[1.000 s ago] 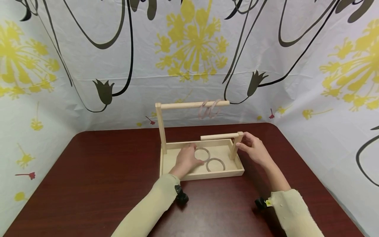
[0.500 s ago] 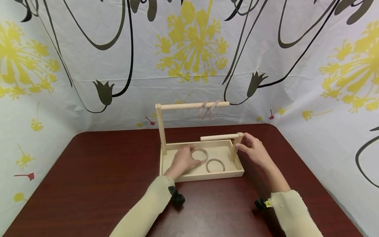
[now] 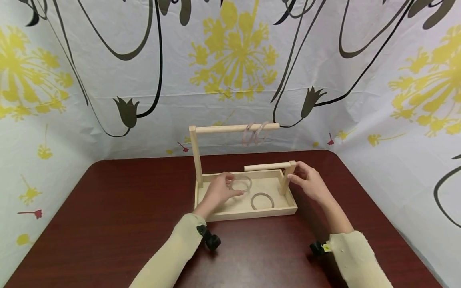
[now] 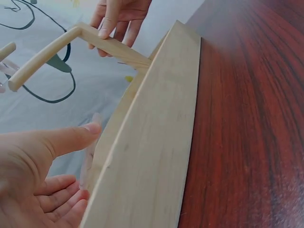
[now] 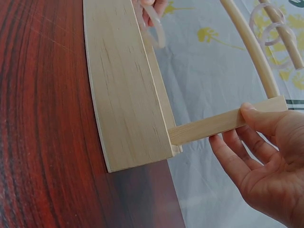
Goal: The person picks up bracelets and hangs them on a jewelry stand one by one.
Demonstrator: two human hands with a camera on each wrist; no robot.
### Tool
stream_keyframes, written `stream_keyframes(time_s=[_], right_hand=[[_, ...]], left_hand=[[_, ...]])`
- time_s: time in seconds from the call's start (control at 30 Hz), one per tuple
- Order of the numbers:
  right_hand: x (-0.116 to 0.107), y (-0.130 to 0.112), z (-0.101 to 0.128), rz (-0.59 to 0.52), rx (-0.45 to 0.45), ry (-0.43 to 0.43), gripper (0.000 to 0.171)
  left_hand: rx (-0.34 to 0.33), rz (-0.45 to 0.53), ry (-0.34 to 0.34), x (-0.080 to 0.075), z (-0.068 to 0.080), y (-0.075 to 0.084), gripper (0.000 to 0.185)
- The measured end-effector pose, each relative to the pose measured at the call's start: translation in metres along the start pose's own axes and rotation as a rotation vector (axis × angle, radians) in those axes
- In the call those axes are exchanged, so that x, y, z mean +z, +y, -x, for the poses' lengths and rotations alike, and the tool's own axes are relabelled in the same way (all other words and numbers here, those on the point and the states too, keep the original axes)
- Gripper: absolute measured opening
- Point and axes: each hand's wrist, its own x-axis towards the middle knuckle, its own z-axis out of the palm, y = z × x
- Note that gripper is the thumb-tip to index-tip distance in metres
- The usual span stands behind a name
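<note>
In the head view my left hand [image 3: 217, 192] reaches over the wooden tray's left half and pinches a pale translucent bangle [image 3: 251, 184] between thumb and fingers. The bangle is tilted up; the left wrist view shows it nearly edge-on just inside the tray wall. A second bangle [image 3: 262, 194] lies flat on the tray floor. With thumb and fingers, my right hand [image 3: 310, 183] holds the short upright post [image 5: 209, 128] at the tray's right end. From that post's top a short dowel [image 3: 266, 166] points left.
A taller post [image 3: 196, 158] rises from the tray's left end, bearing a long dowel [image 3: 219, 129]. Two pinkish bangles [image 3: 245, 136] hang near its free right end. The wooden tray [image 3: 252, 215] stands on a dark red table [image 3: 126, 208]. A patterned cloth [image 3: 173, 80] surrounds the table.
My left hand has drawn back leftward, bringing its bangle away from the second one and tilting it up from the tray floor. The right hand stays on the short post.
</note>
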Motion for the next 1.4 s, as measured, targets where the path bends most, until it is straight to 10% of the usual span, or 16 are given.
stream_keyframes(time_s=[1.4], right_hand=[[0.000, 0.002, -0.002, -0.006, -0.010, -0.003, 0.034]], left_hand=[[0.037, 0.405, 0.045, -0.017, 0.003, -0.010, 0.064]])
